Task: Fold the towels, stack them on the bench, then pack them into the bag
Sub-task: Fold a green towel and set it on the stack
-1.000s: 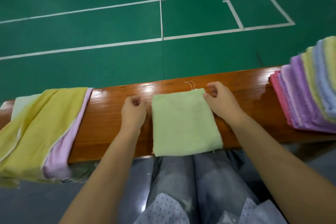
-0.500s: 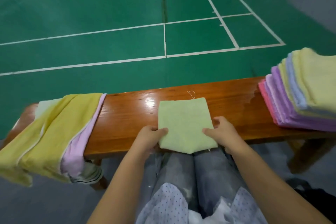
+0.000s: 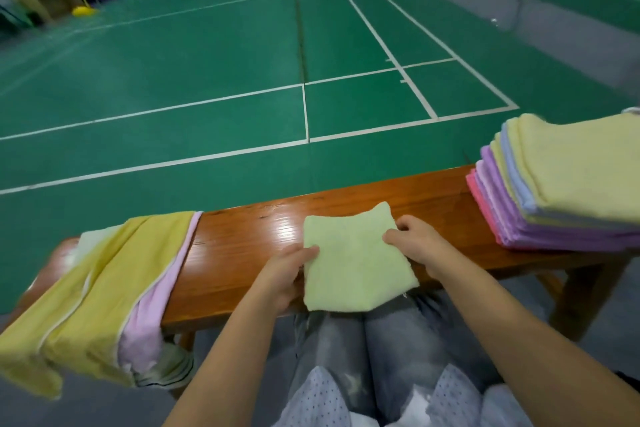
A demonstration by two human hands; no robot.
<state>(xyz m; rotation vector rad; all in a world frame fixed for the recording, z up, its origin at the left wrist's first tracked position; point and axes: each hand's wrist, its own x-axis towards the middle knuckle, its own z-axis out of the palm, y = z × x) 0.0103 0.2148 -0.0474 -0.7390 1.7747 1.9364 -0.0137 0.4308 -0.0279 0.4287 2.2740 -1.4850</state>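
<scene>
Both hands now grip the folded green towel (image 3: pixel 353 263) by its side edges: the left hand (image 3: pixel 287 274) pinches the left edge, thumb on top, and the right hand (image 3: pixel 415 246) curls round the right edge. A second ago they held its far corners; since then they have slid toward the near end and the towel has tilted, its near edge hanging past the desk (image 3: pixel 242 246). I judge it folded and about to go to the stack (image 3: pixel 561 191) of folded towels at the desk's right end. The way there along the desk looks unobstructed. At the left end, unfolded yellow and pink towels (image 3: pixel 104 295) drape over the edge. No bag is clearly visible.
</scene>
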